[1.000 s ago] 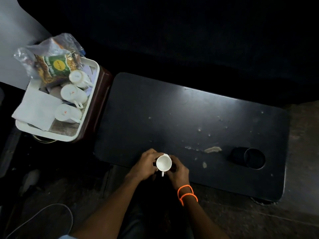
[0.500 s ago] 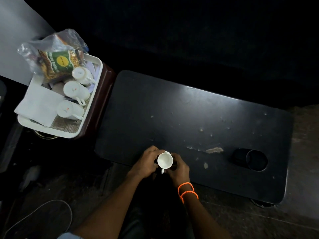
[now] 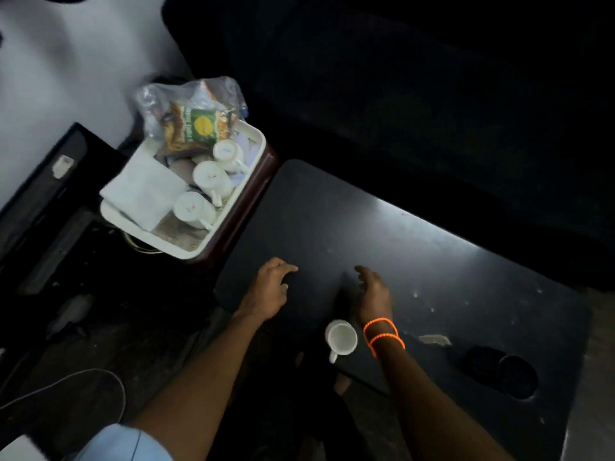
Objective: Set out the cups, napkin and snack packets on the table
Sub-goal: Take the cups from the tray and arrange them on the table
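One white cup (image 3: 341, 339) stands upright near the front edge of the black table (image 3: 416, 254), handle toward me. My left hand (image 3: 271, 287) and my right hand (image 3: 374, 291) hover over the table beyond the cup, both empty with fingers apart. A white tray (image 3: 233, 224) to the table's left holds three white cups lying on their sides (image 3: 194, 209) (image 3: 211, 178) (image 3: 228, 153), a folded white napkin (image 3: 144, 191), and snack packets (image 3: 196, 126) in clear plastic.
The tray rests on a dark red stand (image 3: 253, 194) against the table's left end. A round recessed cup holder (image 3: 517, 377) sits at the table's front right. A dark box (image 3: 40, 201) lies on the floor at left.
Both hands have let go of the white cup, which now stands on the table, and have moved forward past it. The camera has swung, shifting the scene right and down.
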Tool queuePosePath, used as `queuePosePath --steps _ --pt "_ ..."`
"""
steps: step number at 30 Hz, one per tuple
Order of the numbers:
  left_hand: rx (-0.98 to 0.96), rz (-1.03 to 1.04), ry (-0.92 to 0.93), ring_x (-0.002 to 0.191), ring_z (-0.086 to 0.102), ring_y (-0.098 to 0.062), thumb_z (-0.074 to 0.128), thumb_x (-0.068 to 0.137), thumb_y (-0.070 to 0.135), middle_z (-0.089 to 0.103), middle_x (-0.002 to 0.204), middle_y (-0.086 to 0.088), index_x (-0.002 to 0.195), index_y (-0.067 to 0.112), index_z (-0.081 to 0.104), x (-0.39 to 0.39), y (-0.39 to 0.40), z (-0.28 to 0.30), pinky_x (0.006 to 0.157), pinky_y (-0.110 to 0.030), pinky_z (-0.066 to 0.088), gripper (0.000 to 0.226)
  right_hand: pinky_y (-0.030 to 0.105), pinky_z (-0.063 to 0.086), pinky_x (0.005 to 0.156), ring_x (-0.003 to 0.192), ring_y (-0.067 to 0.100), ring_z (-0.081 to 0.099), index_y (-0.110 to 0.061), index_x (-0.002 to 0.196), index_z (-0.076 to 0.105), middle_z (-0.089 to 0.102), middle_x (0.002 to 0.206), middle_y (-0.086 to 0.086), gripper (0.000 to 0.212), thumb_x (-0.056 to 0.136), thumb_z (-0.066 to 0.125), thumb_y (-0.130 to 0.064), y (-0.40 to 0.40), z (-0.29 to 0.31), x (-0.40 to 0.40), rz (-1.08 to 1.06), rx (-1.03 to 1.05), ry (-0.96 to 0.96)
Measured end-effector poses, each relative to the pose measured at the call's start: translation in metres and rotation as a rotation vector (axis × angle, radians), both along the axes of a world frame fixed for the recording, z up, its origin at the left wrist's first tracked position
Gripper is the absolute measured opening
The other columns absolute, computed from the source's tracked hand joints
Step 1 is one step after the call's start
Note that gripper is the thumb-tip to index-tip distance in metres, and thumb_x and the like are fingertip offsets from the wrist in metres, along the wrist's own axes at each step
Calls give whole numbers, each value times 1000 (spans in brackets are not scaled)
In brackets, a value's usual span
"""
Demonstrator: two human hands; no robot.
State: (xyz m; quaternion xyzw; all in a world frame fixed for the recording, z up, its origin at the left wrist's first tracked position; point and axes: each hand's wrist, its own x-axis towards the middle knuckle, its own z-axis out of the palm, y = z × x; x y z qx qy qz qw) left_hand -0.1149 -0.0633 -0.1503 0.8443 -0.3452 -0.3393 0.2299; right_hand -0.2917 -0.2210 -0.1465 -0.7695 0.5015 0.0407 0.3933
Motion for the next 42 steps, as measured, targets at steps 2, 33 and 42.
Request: queuePosePath --steps 2,33,42 --pt "-30 61 -22 106 61 -17 66 88 -8 57 118 0 127 14 70 20 5 7 101 -26 51 45 46 51 96 109 37 63 -10 132 58 61 126 17 60 75 56 9 4 7 40 80 -11 -48" --pt "-109 1064 231 94 64 -28 62 66 86 71 97 -7 94 10 72 207 45 25 75 -34 52 82 23 50 80 85 20 68 -16 103 77 72 94 6 33 78 62 -2 108 32 309 204 19 -431" --pt "-459 1271 559 76 70 -32 72 57 46 72 73 -8 67 21 76 197 30 35 63 -44 61 27 35 61 82 92 18 71 -19 125 62 72 105 5 72 63 88 -44 77 38 284 -144 609 -431"
